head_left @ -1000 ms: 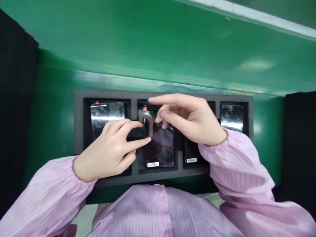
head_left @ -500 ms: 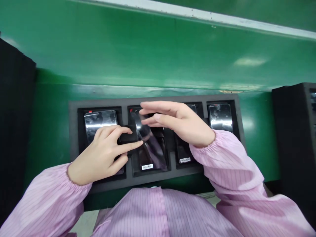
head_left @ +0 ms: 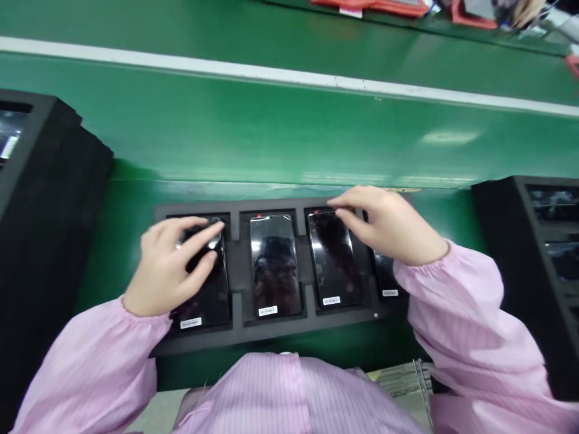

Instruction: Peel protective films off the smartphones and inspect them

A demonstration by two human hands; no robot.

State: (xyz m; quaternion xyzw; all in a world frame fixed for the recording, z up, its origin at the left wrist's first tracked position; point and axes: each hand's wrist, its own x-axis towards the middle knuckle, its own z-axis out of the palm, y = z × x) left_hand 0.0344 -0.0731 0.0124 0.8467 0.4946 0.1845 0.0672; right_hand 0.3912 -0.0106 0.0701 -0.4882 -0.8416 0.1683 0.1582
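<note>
Several dark-screened phones lie in the recesses of a dark grey foam tray (head_left: 270,328), each with a white label at its lower end. My left hand (head_left: 174,262) is over the leftmost phone (head_left: 210,304), fingers apart and holding nothing. The second phone (head_left: 275,265) lies uncovered by either hand, with a small red tab at its top edge. At the upper right corner of the third phone (head_left: 335,259), near its red tab, my right hand (head_left: 384,226) has thumb and fingertips close together; anything between them is too small to see. My right hand partly hides the rightmost phone (head_left: 384,274).
Stacks of black foam trays stand at the left (head_left: 58,211) and right (head_left: 506,253), with phones showing in their slots. Behind the tray runs a green surface (head_left: 271,132) with a pale strip (head_left: 253,69). Red-edged items (head_left: 393,6) sit at the top right.
The dark clear film that was tilted over the second phone no longer shows raised. My right hand has moved right to the third phone. The left has shifted off the second phone's edge.
</note>
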